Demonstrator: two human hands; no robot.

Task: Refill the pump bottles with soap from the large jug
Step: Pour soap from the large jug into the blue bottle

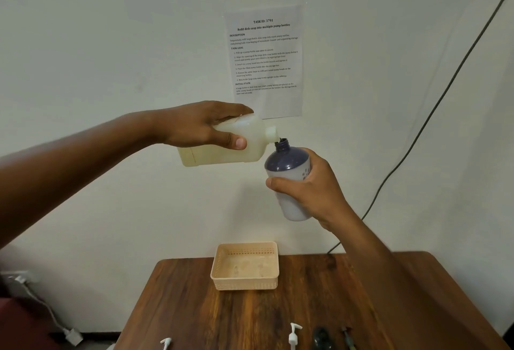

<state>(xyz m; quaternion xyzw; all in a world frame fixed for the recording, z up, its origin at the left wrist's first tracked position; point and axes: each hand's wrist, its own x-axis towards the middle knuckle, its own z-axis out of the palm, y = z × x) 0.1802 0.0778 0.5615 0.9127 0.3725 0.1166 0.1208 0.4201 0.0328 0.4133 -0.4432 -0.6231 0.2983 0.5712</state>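
Soap jug (222, 144) tipped to the pump bottle (289, 180), both held up before the wall.
Our left hand (205, 124) grips the jug on its side, thumb in front, spout at the bottle's open neck; our right hand (311, 185) wraps the slightly tilted bottle, well above the wooden table (250, 319).

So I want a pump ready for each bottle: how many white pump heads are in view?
2. One pump head stands near the table's front edge, right of centre; another lies at the bottom edge, left. The dark items beside the first are unclear, and more may be out of frame.
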